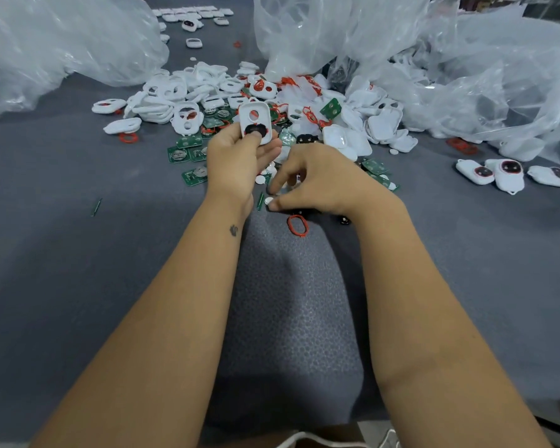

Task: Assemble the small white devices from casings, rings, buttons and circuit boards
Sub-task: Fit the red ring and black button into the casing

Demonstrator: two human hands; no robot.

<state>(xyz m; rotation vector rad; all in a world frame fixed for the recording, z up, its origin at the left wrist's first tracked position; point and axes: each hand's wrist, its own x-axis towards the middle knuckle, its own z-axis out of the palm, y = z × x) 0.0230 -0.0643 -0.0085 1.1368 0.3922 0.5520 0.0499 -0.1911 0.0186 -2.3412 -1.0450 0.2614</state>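
Note:
My left hand (236,156) holds a white casing (255,119) upright, thumb pressed on a black button in its lower opening; the upper opening is empty. Down on the grey mat, my right hand (314,185) pinches a small white round button (269,201) between thumb and forefinger. A red ring (297,225) lies just below that hand. Behind both hands spreads a heap of white casings (175,95), red rings and green circuit boards (188,147).
Three assembled white devices (508,174) lie at the right. Big clear plastic bags (62,40) fill the back left, with more bags (466,69) at the back right. More white parts (191,17) sit at the far back. A green strip (96,206) lies at the left.

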